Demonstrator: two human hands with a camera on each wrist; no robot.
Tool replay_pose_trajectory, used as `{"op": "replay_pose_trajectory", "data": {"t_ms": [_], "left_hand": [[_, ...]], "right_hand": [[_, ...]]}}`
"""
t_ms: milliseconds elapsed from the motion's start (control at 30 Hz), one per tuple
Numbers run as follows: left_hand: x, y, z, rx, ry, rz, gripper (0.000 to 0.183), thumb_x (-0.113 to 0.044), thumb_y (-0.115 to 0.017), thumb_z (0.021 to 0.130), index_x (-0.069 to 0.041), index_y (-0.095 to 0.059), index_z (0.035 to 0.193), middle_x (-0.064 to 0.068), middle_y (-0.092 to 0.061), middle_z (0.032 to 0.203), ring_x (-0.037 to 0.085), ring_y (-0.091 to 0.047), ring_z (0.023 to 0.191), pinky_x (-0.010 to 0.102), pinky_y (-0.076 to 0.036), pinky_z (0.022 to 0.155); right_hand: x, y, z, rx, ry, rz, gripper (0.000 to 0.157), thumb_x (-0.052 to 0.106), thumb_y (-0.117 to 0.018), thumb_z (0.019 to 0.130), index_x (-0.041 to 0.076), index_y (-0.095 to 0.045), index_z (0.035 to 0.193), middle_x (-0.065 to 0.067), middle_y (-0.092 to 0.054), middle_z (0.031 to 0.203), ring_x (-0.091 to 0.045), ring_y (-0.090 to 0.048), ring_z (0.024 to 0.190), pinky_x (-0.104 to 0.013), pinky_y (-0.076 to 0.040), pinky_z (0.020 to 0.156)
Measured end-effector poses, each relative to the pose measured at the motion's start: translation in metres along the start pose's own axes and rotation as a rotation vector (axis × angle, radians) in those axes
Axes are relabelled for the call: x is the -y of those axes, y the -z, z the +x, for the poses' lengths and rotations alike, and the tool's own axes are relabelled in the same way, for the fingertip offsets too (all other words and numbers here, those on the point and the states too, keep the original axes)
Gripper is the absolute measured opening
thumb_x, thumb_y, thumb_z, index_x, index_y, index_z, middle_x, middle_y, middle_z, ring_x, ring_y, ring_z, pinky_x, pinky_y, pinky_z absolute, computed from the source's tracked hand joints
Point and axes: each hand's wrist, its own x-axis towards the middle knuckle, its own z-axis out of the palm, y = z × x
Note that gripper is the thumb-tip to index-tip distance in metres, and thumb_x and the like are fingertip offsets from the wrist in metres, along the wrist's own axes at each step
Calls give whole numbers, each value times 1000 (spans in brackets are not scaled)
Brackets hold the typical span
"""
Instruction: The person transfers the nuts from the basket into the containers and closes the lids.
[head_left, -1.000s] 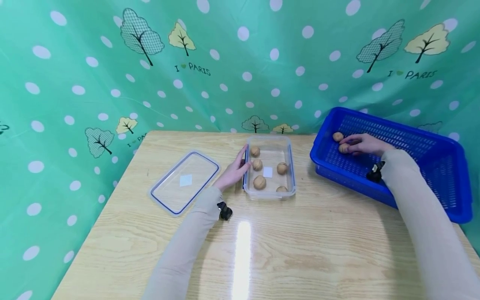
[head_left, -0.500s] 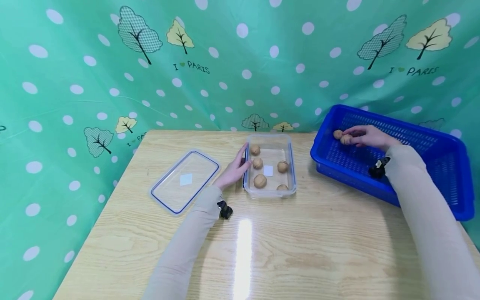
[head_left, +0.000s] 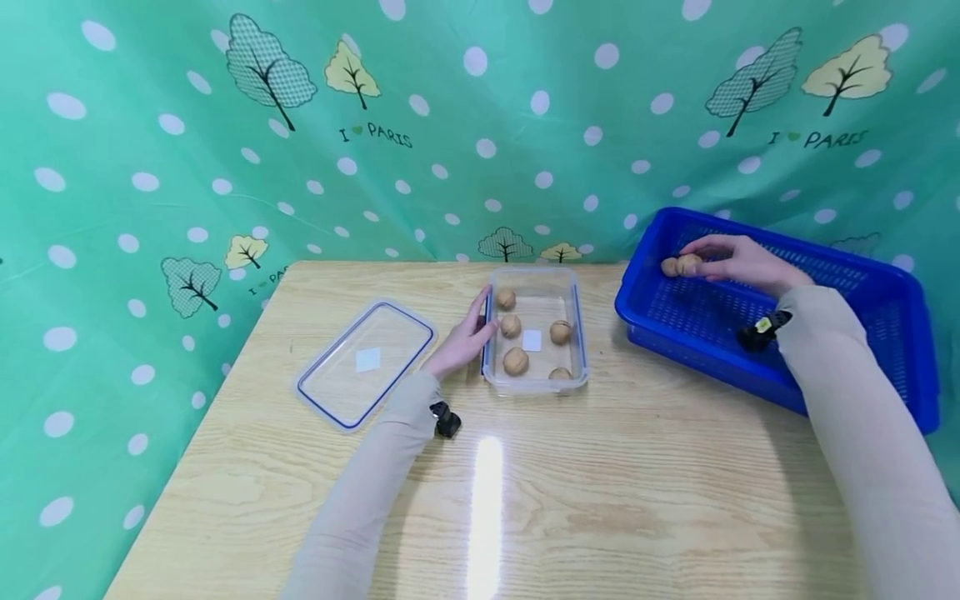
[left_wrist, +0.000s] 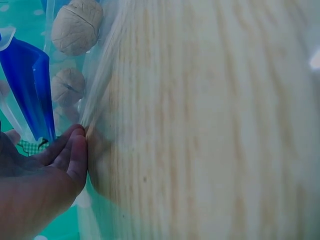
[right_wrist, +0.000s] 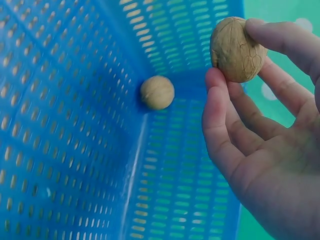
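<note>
My right hand (head_left: 746, 260) pinches a walnut (right_wrist: 238, 50) between thumb and fingertips over the blue basket (head_left: 708, 365). Another walnut (right_wrist: 157, 92) lies in the basket's corner, just beyond the held one in the head view. At the middle of the table stands a clear plastic container (head_left: 536, 387) without its lid, with several walnuts (head_left: 516, 361) inside. Along its left side rests my left hand (head_left: 457, 343), its extended fingers against the outer wall and its thumb at the rim. The left wrist view shows those fingers near a blue side clip (left_wrist: 30, 80).
Left of the container, the clear lid (head_left: 367, 365) with a blue seal lies flat on the wooden table (head_left: 585, 492). A green dotted curtain (head_left: 420, 150) hangs behind and to the left. The basket reaches the table's right edge.
My right hand has lifted the walnut from the basket floor, moving slightly up and back in the head view. My left hand has stayed at the container.
</note>
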Motion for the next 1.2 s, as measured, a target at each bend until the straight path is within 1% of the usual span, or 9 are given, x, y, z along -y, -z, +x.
{"op": "replay_pose_trajectory", "data": {"t_ms": [267,333,500,667,833,1033,1067,1133,1200], "left_hand": [[0,0,0,-3,-11,13,67,-25,-44,104,-23,-2,157,30,-34,147,39,-40,131,44,-35,108],[0,-1,0,1,-12,14,67,-24,-44,104,-23,-2,157,30,-34,146,39,-40,131,44,-34,108],[-1,-1,-1,4,-7,7,68,-25,-44,104,-23,-2,157,31,-35,146,40,-42,130,46,-36,107],[-1,0,-1,-8,13,4,68,-25,-44,103,-27,-3,157,30,-45,137,39,-49,122,48,-44,99],[2,1,-1,2,17,5,68,-26,-44,104,-29,-2,157,29,-46,136,37,-50,121,47,-45,98],[-2,2,-3,-4,11,3,67,-25,-43,104,-26,-2,157,31,-42,139,40,-48,123,49,-44,100],[-3,2,-3,-4,8,4,67,-24,-43,104,-26,-3,157,31,-41,141,40,-47,125,48,-42,101],[-5,3,-3,2,1,7,67,-24,-43,104,-24,-2,157,31,-39,142,40,-44,127,48,-39,104],[-5,3,-3,5,-1,8,67,-24,-43,104,-23,-2,157,30,-37,144,39,-42,129,46,-37,106]], "right_hand": [[11,-2,-9,-10,19,28,52,29,-57,99,4,-44,142,-13,-43,140,-6,-48,107,-16,-47,79],[14,-2,-11,-10,27,27,51,29,-57,99,6,-45,142,-12,-43,140,-7,-48,108,-19,-47,81],[28,-3,-18,-17,48,7,51,32,-58,98,9,-47,142,-10,-43,139,-17,-46,113,-37,-43,89],[42,-4,-23,-30,64,-31,50,36,-59,97,11,-50,139,-7,-44,138,-23,-46,116,-35,-41,90],[54,-5,-26,-33,82,-34,48,35,-59,97,12,-51,138,-6,-45,137,-23,-46,117,-38,-40,92],[67,-9,-26,-45,123,-8,46,29,-62,96,10,-52,137,-4,-47,136,-13,-50,111,-18,-43,84],[69,-11,-26,-47,126,-6,46,28,-62,96,10,-52,137,-4,-47,136,-13,-50,111,-17,-43,84],[74,-15,-26,-49,134,1,46,27,-63,95,10,-53,137,-4,-48,135,-14,-51,111,-22,-43,88],[79,-20,-26,-45,138,1,45,27,-64,95,11,-54,136,-5,-49,134,-18,-51,113,-32,-43,92]]}}
